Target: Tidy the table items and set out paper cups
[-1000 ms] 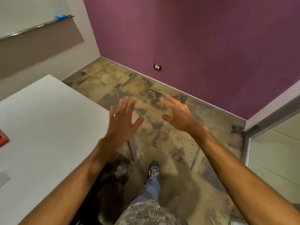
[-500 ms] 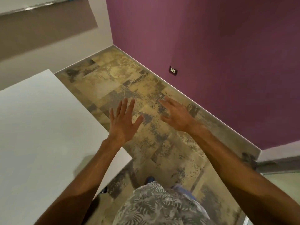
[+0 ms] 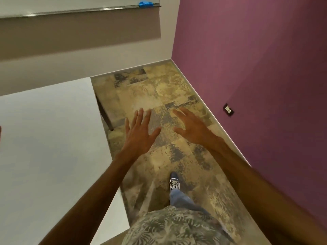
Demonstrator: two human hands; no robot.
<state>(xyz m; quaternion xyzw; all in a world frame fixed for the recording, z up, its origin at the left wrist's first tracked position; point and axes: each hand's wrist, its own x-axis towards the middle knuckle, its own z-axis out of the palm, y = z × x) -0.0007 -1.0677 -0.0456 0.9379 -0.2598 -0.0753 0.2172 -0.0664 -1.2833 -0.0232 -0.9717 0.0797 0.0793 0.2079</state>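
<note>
My left hand (image 3: 139, 133) and my right hand (image 3: 192, 127) are both stretched out in front of me over the floor, palms down, fingers spread, holding nothing. The white table (image 3: 53, 147) fills the left side; my left forearm crosses its right edge. A sliver of a red item (image 3: 0, 132) shows at the far left edge of the table. No paper cups are in view.
A purple wall (image 3: 265, 68) with a socket (image 3: 228, 109) runs along the right. A narrow strip of mottled floor (image 3: 159, 96) lies between table and wall. A table leg (image 3: 105, 114) stands under the far corner. A whiteboard ledge with a blue eraser (image 3: 146, 4) hangs ahead.
The view has swung left and forward along the table's right side. My foot has stepped forward. Both hands stay open and empty, now further apart from the table corner.
</note>
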